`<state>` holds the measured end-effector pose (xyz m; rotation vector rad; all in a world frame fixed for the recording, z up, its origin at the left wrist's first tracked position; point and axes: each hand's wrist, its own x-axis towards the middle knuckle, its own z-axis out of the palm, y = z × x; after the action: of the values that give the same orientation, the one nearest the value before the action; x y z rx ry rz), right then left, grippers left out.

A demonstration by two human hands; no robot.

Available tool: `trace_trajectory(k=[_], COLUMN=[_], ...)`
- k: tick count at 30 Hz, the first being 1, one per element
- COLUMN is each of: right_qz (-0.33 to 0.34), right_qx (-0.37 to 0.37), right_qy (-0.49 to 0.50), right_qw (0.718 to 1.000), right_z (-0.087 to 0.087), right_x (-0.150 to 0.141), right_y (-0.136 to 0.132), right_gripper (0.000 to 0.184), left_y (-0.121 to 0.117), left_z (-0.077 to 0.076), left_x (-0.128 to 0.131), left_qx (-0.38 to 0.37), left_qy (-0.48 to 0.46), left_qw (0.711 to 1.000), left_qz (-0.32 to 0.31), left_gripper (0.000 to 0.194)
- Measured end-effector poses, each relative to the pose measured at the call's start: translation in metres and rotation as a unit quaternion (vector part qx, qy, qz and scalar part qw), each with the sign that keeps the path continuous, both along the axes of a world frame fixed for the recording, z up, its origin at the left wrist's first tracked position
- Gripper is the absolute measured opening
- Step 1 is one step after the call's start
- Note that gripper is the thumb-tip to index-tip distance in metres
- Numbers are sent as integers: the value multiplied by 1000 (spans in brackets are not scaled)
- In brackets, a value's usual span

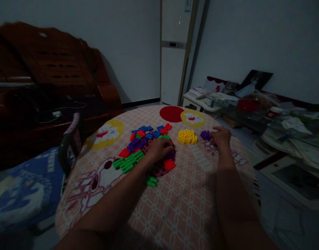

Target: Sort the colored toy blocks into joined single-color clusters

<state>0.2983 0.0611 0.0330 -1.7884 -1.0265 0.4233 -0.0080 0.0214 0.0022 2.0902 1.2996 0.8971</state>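
Note:
My left hand (161, 149) is over the right part of a mixed pile of plastic building blocks, its fingers curled down and closed. Purple pieces show just beside its fingertips, but whether it grips one is hidden. My right hand (222, 138) is at the right of the table, beside a small cluster of purple blocks (205, 135). Its upper finger points left while the lower fingers and thumb close at the cluster's edge. Between the hands stands a tight group of yellow blocks (187, 136). Green blocks (128, 162) and red blocks (169, 165) lie around a dark pink perforated base (159, 169).
A patterned cloth covers the round table (180, 201). A chair (68, 149) with a blue cushion stands at the left, before a wooden sofa (55, 62). Cluttered glass shelving (235, 106) runs along the right wall. A tall white cabinet-like unit (172, 69) fills the corner.

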Motion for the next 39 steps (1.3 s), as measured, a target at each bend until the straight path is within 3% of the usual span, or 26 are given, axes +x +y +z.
trace_trajectory(k=[4, 8, 10, 14, 18, 24, 31, 33, 36, 39], right_qz=[54, 158, 261, 452, 496, 471, 451, 390, 205, 7], right_qx=[23, -15, -47, -110, -139, -87, -37, 0, 84, 150], right_qy=[27, 51, 47, 24, 42, 95, 118, 129, 101, -41], right_qw=[998, 986, 963, 885, 856, 873, 884, 912, 970, 988], right_z=[15, 19, 17, 11, 9, 13, 13, 16, 14, 1], right_x=[-19, -48, -66, -101, -115, -112, -99, -81, -42, 1], right_y=[-7, -10, -13, -21, -28, -26, -16, -11, -1, 9], right_gripper=[32, 23, 20, 6, 7, 12, 16, 17, 21, 24], left_y=[-10, -10, -7, 1, 5, 4, 0, 0, 0, -1], left_z=[-6, -9, -6, -1, -5, -9, -7, -7, -7, -7], left_x=[3, 6, 6, 6, 6, 11, 15, 14, 13, 12], left_qx=[13, 18, 14, -10, -25, -38, -32, -16, 0, 13], left_qy=[127, 130, 90, -79, -215, -276, -270, -262, -244, -223], left_qw=[992, 991, 996, 997, 976, 961, 962, 965, 969, 974], left_qz=[-9, 12, 5, -8, -4, -3, 3, 14, 27, 26], left_gripper=[14, 14, 10, 15, 24, 25, 31, 32, 28, 26])
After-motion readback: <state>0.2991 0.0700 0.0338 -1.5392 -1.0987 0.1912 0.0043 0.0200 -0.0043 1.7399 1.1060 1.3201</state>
